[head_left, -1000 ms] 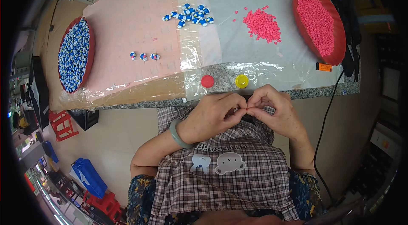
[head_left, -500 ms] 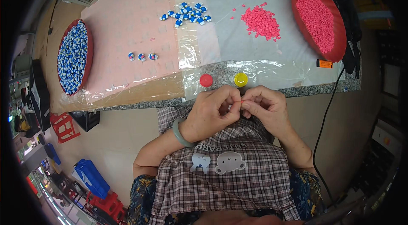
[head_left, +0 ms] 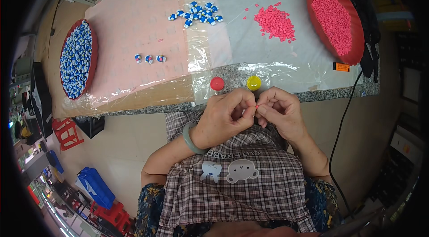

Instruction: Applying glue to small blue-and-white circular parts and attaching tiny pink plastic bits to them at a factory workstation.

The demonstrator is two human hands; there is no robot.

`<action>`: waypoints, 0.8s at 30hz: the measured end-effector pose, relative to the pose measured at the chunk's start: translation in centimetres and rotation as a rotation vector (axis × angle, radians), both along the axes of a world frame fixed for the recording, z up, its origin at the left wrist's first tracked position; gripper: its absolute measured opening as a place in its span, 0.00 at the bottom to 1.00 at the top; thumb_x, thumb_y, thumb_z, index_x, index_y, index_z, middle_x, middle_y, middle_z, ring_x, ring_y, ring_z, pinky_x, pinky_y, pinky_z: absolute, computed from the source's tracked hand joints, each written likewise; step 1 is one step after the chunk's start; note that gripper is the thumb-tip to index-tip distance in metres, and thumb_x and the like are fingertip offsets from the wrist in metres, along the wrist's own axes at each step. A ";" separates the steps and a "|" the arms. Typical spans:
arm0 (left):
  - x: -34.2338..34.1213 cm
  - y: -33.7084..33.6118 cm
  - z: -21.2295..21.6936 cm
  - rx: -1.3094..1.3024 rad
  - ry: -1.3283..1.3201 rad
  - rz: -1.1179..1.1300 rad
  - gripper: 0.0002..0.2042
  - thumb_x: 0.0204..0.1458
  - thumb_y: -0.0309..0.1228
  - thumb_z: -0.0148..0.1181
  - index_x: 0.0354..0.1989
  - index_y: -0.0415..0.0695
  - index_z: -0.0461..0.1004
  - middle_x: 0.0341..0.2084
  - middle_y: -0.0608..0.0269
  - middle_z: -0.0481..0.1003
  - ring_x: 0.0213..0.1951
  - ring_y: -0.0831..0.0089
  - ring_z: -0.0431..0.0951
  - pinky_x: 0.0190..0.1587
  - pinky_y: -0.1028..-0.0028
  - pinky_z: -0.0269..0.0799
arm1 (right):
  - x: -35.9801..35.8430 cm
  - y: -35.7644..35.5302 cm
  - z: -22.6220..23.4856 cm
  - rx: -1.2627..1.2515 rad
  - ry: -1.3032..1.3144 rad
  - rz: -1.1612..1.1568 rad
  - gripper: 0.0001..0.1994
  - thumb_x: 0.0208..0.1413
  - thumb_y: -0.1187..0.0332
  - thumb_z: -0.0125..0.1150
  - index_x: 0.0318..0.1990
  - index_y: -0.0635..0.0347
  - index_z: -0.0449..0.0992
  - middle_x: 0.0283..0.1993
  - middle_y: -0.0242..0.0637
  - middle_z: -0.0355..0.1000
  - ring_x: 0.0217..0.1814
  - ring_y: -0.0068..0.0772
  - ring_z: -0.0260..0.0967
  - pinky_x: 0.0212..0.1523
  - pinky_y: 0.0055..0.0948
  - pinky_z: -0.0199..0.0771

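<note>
Just on the wearer's side of a lone yellow pot, the left hand and right hand meet, thumbs and forefingers pinched nearly closed on one tiny red piece, too small to show its long axis or which way it points. One red pot sits just left of the yellow pot, three blue-and-white figures lie farther left, and two red trays flank it well apart.

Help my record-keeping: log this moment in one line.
Left hand: pinched, contents unclear | Right hand: pinching small red piece | Beyond: round red item, round yellow item
</note>
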State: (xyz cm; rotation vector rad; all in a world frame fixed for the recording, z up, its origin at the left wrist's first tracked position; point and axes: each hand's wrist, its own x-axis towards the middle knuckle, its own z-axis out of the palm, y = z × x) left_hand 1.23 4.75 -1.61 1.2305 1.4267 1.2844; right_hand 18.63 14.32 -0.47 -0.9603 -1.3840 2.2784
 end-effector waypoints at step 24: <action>-2.6 -0.4 0.1 -0.175 -0.685 -0.010 0.10 0.61 0.20 0.60 0.49 0.34 0.79 0.44 0.56 0.79 0.43 0.72 0.82 0.48 0.76 0.80 | -0.5 3.1 -1.6 0.127 -0.293 -0.070 0.01 0.60 0.75 0.60 0.36 0.61 0.76 0.26 0.27 0.72 0.21 0.12 0.64 0.21 0.14 0.61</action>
